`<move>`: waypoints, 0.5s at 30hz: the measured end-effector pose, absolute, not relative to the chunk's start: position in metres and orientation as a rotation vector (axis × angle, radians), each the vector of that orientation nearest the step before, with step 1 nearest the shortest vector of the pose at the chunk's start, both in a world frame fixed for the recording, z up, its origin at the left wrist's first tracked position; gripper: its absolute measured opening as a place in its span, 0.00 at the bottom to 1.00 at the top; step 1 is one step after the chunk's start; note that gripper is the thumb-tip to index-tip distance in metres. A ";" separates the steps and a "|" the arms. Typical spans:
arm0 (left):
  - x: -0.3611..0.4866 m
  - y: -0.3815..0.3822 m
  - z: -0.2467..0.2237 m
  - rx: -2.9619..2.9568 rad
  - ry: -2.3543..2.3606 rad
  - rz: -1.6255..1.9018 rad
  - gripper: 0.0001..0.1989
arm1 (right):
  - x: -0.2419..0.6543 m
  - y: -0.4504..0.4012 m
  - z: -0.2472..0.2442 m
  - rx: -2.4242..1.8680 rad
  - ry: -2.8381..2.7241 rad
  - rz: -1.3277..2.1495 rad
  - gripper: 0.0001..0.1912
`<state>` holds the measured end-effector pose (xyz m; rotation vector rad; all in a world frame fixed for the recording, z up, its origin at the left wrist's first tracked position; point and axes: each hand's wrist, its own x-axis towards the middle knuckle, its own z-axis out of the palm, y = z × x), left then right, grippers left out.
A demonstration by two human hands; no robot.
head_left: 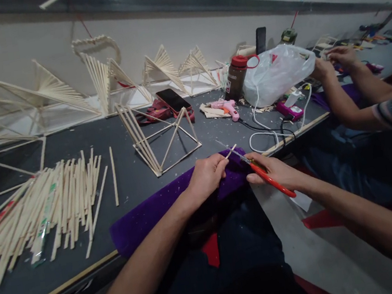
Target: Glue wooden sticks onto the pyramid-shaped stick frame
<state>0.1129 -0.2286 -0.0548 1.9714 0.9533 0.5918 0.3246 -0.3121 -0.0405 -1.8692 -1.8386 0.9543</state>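
Observation:
My left hand is closed in a pinch on a thin wooden stick, whose short end pokes out past the fingertips. In my right hand I hold scissors with red-orange handles. Their blades point up and left and cross the stick's end; whether they touch it I cannot tell. Both hands are above a purple cloth draped over the table edge and my lap. Just beyond them a small frame of glued sticks stands on the table.
A pile of loose sticks covers the table's left. Several fan-shaped stick models line the wall. Farther right are a phone, a pink glue gun, a bottle, a plastic bag and cables. A co-worker's hands are at far right.

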 end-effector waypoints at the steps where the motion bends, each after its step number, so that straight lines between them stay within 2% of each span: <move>1: 0.115 -0.228 -0.055 1.968 0.956 0.585 0.16 | 0.324 -0.311 -0.040 -1.857 -1.817 0.967 0.29; 7: 0.128 -0.222 -0.058 1.972 0.950 0.594 0.16 | 0.329 -0.305 -0.045 -1.766 -1.680 1.130 0.16; 11: 0.133 -0.220 -0.061 2.035 0.951 0.553 0.15 | 0.340 -0.303 -0.049 -1.794 -1.671 1.160 0.18; 15: 0.136 -0.218 -0.062 2.041 0.954 0.549 0.16 | 0.345 -0.301 -0.045 -1.819 -1.747 1.062 0.14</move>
